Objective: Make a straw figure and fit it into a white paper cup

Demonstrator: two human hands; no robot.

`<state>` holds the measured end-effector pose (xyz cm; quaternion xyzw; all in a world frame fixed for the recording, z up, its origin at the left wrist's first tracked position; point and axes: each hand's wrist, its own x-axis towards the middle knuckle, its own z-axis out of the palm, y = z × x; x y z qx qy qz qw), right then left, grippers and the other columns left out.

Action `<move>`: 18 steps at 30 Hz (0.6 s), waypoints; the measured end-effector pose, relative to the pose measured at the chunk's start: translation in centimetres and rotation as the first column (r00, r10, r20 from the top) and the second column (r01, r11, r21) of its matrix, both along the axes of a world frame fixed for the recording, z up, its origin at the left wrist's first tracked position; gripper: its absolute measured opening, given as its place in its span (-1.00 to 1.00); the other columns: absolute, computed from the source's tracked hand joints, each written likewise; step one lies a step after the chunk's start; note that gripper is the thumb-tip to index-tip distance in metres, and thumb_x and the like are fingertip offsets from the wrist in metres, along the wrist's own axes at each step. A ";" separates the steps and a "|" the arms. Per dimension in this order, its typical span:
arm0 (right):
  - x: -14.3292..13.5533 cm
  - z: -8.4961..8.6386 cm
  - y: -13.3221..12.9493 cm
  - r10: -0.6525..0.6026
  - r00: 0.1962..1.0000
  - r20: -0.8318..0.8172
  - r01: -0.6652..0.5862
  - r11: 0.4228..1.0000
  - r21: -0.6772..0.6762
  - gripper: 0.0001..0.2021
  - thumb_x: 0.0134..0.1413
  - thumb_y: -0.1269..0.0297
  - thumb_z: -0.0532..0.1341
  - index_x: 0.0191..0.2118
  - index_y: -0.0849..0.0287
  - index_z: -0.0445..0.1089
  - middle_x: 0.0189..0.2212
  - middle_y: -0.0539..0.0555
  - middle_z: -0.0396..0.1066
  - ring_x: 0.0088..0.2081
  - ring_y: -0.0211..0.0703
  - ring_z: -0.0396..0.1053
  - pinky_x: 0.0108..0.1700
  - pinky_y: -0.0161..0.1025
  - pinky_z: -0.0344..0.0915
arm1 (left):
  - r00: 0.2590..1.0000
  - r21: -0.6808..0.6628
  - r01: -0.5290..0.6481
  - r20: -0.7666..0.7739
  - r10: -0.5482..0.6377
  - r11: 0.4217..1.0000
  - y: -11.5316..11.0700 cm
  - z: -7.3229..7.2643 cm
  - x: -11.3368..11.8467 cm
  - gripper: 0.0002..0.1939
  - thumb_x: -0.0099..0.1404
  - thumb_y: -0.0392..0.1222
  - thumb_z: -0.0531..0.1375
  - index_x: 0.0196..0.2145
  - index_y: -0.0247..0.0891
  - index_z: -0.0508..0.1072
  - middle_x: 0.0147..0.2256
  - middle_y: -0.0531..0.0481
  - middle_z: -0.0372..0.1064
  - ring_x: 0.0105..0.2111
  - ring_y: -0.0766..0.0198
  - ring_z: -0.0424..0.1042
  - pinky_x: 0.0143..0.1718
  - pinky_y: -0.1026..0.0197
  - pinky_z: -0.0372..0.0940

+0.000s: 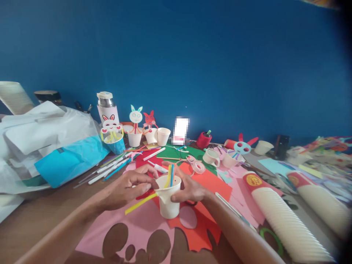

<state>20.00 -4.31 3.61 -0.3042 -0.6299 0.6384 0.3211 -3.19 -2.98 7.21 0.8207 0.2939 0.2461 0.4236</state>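
Observation:
A white paper cup stands upright over cut paper, gripped around its right side by my right hand, thumb in front. At the cup's left rim, the curled fingers of my left hand pinch the edge; the exact contact is partly hidden. Blue, yellow and orange paper strips stick up from inside the cup. A yellow paper strip juts out to the lower left from the cup's side. Beneath lie a pink sheet with cut-out holes and an orange-red sheet.
Rabbit-faced cups line the back by a flask and a bright phone. Markers and a plastic bag of paper lie left. Tape and long cup stacks are on the right.

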 end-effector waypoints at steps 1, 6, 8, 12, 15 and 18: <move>0.0 -0.2 0.1 0.027 0.999 -0.017 -0.028 0.999 -0.034 -0.06 -0.30 0.24 0.38 0.19 0.07 -0.16 -0.21 0.06 0.32 -0.27 -0.14 0.34 -0.23 -0.20 0.28 | 1.000 0.000 0.025 -0.005 -0.025 1.000 -0.1 0.2 0.0 -0.76 0.20 -0.26 0.04 -0.35 -0.17 0.52 -0.15 -0.02 0.31 -0.22 0.26 0.33 -0.20 0.26 0.25; 0.1 -0.9 0.4 0.103 0.993 -0.050 -0.108 0.989 -0.102 -0.15 -0.30 0.25 0.39 0.14 0.09 -0.04 -0.32 0.01 0.30 -0.36 -0.21 0.30 -0.28 -0.22 0.25 | 0.995 -0.049 0.093 -0.031 -0.095 0.994 -0.8 0.8 0.5 -0.85 0.18 -0.25 0.10 -0.40 -0.28 0.47 -0.27 -0.02 0.36 -0.29 0.31 0.33 -0.22 0.27 0.23; 0.1 -0.9 0.4 0.119 0.990 -0.076 -0.127 0.987 -0.103 -0.16 -0.28 0.26 0.39 0.14 0.08 -0.03 -0.36 -0.01 0.29 -0.40 -0.24 0.28 -0.28 -0.21 0.25 | 0.995 -0.090 0.078 -0.058 -0.083 0.993 -1.0 0.8 0.7 -0.84 0.20 -0.24 0.07 -0.40 -0.29 0.44 -0.32 -0.01 0.38 -0.33 0.33 0.32 -0.27 0.28 0.22; 0.0 -0.7 0.4 0.158 0.981 -0.111 -0.171 0.978 -0.118 -0.08 -0.29 0.25 0.39 0.19 0.06 -0.12 -0.31 0.02 0.31 -0.39 -0.24 0.28 -0.27 -0.21 0.23 | 0.993 -0.135 0.050 -0.097 -0.063 0.990 -1.0 0.6 1.0 -0.80 0.25 -0.18 0.03 -0.40 -0.29 0.40 -0.38 0.04 0.34 -0.39 0.36 0.27 -0.34 0.32 0.17; 0.0 -0.5 0.4 0.184 0.976 -0.113 -0.198 0.972 -0.128 -0.02 -0.29 0.24 0.39 0.22 0.05 -0.19 -0.27 0.05 0.32 -0.37 -0.22 0.29 -0.28 -0.22 0.23 | 0.993 -0.147 0.078 -0.077 -0.090 0.986 -1.2 0.6 1.1 -0.76 0.28 -0.13 0.00 -0.41 -0.29 0.38 -0.40 0.05 0.30 -0.41 0.38 0.24 -0.37 0.34 0.13; -0.1 -0.4 0.3 0.201 0.975 -0.098 -0.212 0.971 -0.112 0.00 -0.29 0.25 0.39 0.23 0.04 -0.23 -0.22 0.07 0.31 -0.35 -0.22 0.30 -0.27 -0.23 0.23 | 0.991 -0.158 0.092 -0.085 -0.106 0.983 -1.3 0.7 1.2 -0.75 0.29 -0.12 -0.03 -0.40 -0.29 0.35 -0.40 0.05 0.28 -0.42 0.38 0.21 -0.38 0.34 0.11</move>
